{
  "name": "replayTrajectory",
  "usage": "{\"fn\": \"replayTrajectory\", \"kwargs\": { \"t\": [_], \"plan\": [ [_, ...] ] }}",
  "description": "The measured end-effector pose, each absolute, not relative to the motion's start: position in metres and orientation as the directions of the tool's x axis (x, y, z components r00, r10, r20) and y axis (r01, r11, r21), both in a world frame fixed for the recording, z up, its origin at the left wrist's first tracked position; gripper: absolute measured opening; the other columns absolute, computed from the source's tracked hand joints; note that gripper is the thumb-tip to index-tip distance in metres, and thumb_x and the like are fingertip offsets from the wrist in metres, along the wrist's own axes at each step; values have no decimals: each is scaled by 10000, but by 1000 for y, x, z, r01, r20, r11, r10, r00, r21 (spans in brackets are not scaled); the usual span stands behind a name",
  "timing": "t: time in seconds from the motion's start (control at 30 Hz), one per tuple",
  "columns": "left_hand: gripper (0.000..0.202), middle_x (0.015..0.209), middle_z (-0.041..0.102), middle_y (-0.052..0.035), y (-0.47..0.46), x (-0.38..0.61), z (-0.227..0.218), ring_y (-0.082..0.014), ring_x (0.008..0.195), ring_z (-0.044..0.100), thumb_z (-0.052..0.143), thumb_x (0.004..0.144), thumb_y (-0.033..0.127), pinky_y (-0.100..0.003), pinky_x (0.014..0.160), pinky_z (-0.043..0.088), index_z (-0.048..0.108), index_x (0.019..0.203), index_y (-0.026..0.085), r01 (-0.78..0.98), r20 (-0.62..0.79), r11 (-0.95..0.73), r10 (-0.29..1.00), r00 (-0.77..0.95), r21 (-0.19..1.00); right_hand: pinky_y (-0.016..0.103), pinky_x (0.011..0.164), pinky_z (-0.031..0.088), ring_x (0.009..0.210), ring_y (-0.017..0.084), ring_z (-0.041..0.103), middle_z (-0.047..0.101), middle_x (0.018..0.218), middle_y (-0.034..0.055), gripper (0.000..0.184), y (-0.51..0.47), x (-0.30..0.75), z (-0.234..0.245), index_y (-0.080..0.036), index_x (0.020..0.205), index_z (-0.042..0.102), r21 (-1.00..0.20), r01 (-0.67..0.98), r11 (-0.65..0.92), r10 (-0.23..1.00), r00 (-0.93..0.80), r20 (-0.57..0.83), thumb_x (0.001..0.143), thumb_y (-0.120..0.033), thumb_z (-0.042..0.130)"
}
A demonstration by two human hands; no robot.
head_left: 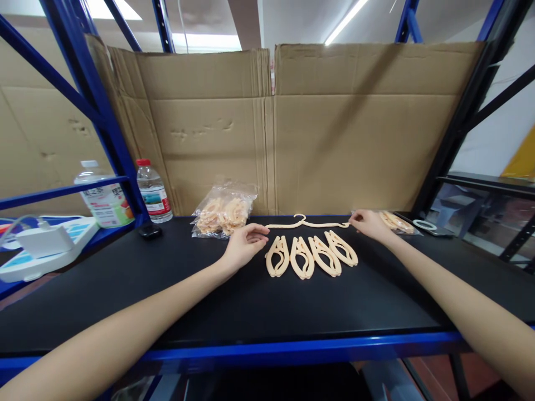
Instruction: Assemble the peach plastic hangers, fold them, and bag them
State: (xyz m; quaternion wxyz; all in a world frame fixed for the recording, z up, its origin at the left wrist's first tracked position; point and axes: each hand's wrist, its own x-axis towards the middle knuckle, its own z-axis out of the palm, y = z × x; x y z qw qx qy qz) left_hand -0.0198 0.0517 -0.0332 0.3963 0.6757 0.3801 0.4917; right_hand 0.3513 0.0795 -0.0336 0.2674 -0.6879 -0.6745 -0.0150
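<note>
An unfolded cream plastic clothes hanger [303, 223] extends between my hands near the back of the black table, its hook pointing away from me. My right hand [370, 224] pinches its right end. At the left end is my left hand [246, 246], its fingers loosely curved and apart, with a fingertip touching or very near the tip. Closer to me lie several folded hangers in a row: a leftmost one [277, 257], a second folded hanger [301, 258], a third folded hanger [325, 256] and a rightmost folded hanger [341, 248].
Behind my left hand sits a clear bag [224, 210] of cream hangers; another bag [397, 221] lies past my right hand. A water bottle [154, 192], dark mouse-like object [150, 231] and power strip [54, 250] are at left. Cardboard [355, 145] walls the back.
</note>
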Motion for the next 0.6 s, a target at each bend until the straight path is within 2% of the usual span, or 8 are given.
{"fn": "replayTrajectory", "kwargs": {
  "t": [0.13, 0.27, 0.43, 0.6],
  "plan": [
    [219, 852, 684, -56, 73, -33, -35, -168, 790, 669, 618, 598, 55, -353, 851, 525, 632, 804, 128, 189, 350, -381, 920, 174, 905, 349, 865, 494, 951, 234, 648, 698, 985, 116, 210, 93, 354, -47, -138, 941, 647, -307, 940, 147, 895, 6, 447, 814, -141, 480],
    [252, 809, 685, -51, 83, -38, -40, -170, 750, 671, 562, 548, -12, -347, 797, 535, 629, 750, 123, 214, 292, -329, 938, 185, 920, 374, 973, 453, 1081, 229, 606, 651, 1158, 119, 312, 97, 347, -61, -133, 1110, 619, -269, 912, 311, 882, -171, 440, 847, -138, 452],
    [293, 800, 688, -45, 84, -36, -44, -179, 758, 676, 536, 518, -34, -309, 728, 536, 637, 740, 128, 237, 233, -283, 947, 220, 929, 394, 1047, 397, 1176, 225, 545, 606, 1238, 112, 370, 99, 344, -71, -138, 1173, 596, -228, 865, 448, 843, -322, 432, 842, -112, 431],
    [309, 799, 694, -49, 83, -37, -45, -185, 779, 676, 513, 516, -21, -286, 707, 528, 646, 751, 130, 255, 219, -274, 950, 223, 927, 443, 1003, 430, 1111, 253, 574, 631, 1167, 141, 333, 102, 346, -72, -124, 1133, 616, -199, 846, 495, 813, -369, 451, 857, -155, 433]
  ]
}}
